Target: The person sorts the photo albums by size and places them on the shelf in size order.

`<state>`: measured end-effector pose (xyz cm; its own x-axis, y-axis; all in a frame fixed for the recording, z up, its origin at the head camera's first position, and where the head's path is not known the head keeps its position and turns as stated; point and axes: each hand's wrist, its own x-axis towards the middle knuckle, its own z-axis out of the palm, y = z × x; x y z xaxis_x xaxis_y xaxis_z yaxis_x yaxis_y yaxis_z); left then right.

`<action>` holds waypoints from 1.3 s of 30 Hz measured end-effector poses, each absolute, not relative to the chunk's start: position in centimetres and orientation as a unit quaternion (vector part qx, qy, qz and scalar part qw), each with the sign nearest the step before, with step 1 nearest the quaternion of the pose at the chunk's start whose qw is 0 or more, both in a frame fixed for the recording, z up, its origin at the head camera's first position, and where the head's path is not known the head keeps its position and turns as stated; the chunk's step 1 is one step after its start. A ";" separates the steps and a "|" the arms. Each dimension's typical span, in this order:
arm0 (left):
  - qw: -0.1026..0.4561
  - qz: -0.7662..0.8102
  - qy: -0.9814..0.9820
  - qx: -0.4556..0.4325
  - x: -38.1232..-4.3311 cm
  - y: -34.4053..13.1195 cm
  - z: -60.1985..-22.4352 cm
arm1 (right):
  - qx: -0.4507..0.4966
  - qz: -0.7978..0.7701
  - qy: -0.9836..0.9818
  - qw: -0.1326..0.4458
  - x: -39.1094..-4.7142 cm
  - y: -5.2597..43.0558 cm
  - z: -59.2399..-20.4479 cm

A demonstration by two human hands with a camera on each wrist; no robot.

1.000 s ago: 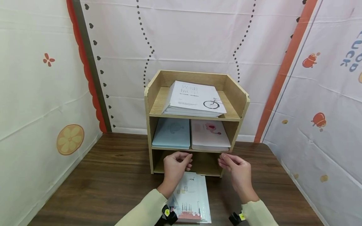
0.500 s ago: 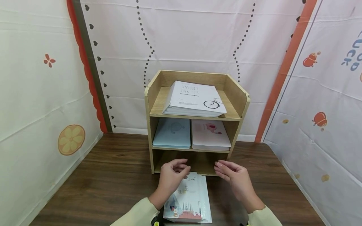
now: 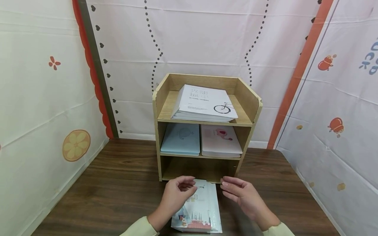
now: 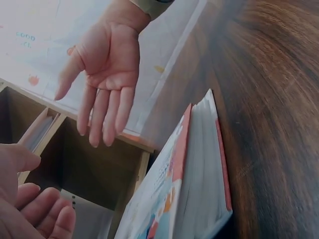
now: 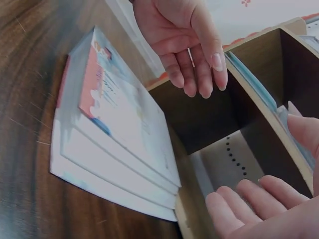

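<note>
A stack of books [image 3: 202, 209] with illustrated white covers lies on the table in front of the wooden shelf [image 3: 257, 108]. Above its left edge hovers my left hand [image 3: 176, 196], fingers loosely bent and holding nothing. My right hand [image 3: 244, 198] is just right of the stack, thumb and fingers apart, also holding nothing. In the left wrist view the books' page edges [image 4: 199, 174] face the camera, and the right hand [image 4: 112, 69] hangs with extended fingers. The right wrist view has the stack [image 5: 114, 124] standing at the lowest compartment's front, apart from both hands.
White books [image 3: 205, 102] with a bicycle picture lie on the top tier. Blue notebooks [image 3: 180, 139] and pink notebooks [image 3: 221, 141] lie side by side on the middle tier. Printed white cloth [image 3: 203, 39] hangs around the dark wooden table [image 3: 124, 183].
Both hands have moved down and back from the shelf's lowest tier toward the stack of books. Their fingertips have parted from the earlier near-pinch. The books stay put.
</note>
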<state>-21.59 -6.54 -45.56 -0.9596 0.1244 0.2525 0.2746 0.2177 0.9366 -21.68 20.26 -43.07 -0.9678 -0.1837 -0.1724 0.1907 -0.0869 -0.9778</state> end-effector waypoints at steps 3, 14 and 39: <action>0.056 -0.608 -0.782 -0.126 -21.3 -7.2 -45.7 | 0.005 -0.745 0.653 0.140 -21.4 20.5 -43.5; 0.035 -0.583 -0.804 -0.106 -20.2 -9.4 -46.4 | -0.001 -0.754 0.622 0.212 -20.2 21.5 -44.9; -0.149 -0.630 -0.762 -0.004 -18.6 -12.0 -47.3 | 0.024 -0.742 0.592 0.314 -19.1 22.3 -46.2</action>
